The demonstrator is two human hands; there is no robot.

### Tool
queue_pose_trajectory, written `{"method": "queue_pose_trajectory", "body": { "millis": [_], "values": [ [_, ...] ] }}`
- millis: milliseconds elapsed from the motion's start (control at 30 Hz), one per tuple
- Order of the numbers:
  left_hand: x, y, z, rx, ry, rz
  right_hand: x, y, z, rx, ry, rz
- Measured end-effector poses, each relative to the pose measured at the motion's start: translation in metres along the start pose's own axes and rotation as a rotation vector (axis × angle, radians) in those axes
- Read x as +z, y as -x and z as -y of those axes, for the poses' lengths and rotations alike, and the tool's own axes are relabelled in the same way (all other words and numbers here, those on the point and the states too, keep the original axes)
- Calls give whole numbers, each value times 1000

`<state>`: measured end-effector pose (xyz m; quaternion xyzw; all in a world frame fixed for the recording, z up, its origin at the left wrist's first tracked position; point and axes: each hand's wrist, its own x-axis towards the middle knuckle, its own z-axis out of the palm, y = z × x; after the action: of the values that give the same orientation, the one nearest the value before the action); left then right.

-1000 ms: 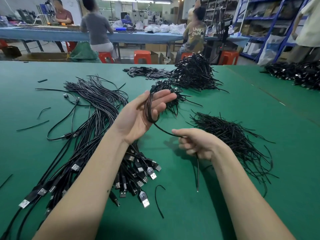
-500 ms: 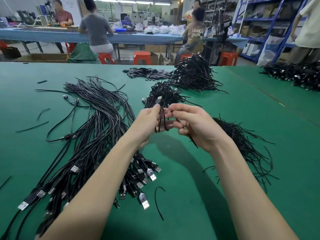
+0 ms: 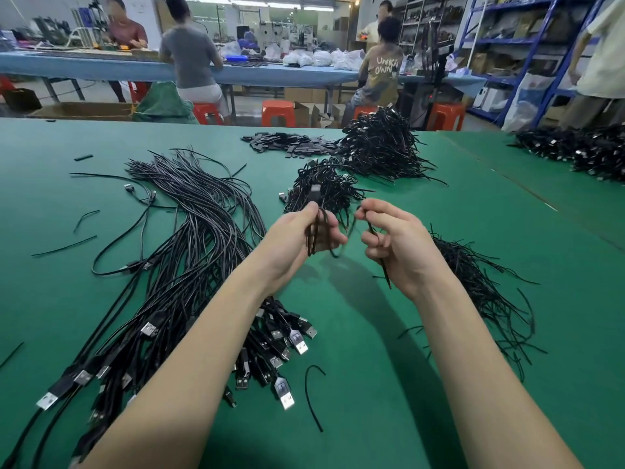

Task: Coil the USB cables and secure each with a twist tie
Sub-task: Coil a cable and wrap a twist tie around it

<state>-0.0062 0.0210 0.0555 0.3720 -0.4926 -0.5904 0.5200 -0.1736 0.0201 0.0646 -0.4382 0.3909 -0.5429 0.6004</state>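
Black coiled cable [image 3: 316,231] gripped in left hand [image 3: 297,236]; right hand [image 3: 397,247] beside, pinching twist tie [image 3: 380,257].

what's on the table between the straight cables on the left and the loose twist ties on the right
In the head view, mostly bare green table, with one stray twist tie lying near the straight cables; the loose twist ties lie apart.

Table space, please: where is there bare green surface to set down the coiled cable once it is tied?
Bare table lies between the forearms, from the uncoiled USB cables to the twist ties. Another patch is right of the twist ties. It is crowded left among the cables and ahead around the finished coils.
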Motion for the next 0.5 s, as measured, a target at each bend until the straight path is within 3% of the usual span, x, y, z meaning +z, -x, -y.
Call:
{"method": "queue_pose_trajectory", "body": {
  "millis": [67, 133, 200, 233, 300, 367, 433, 500],
  "values": [
    [-5, -1, -6, -3, 285, -26, -9, -4, -5, 70, 217, -61],
    [-9, 1, -13, 3, 504, -11, -20, -2, -11, 205, 529, 31],
    [-12, 4, -19, 3, 589, 10, -27, 0, -17, 347, 680, 135],
    [-12, 6, -22, -9, 586, 40, -28, 0, -20, 375, 689, 108],
    [-14, 10, -24, -41, 470, 132, -27, -2, -24, 315, 591, -60],
    [-15, 13, -22, -77, 252, 218, -25, -5, -19, 216, 305, -182],
    [-12, 14, -18, -131, -13, 264, -21, -7, -8, 139, 14, -195],
    [-5, 14, -11, -174, -246, 251, -11, -4, 3, 44, -60, -140]
  ]
}}
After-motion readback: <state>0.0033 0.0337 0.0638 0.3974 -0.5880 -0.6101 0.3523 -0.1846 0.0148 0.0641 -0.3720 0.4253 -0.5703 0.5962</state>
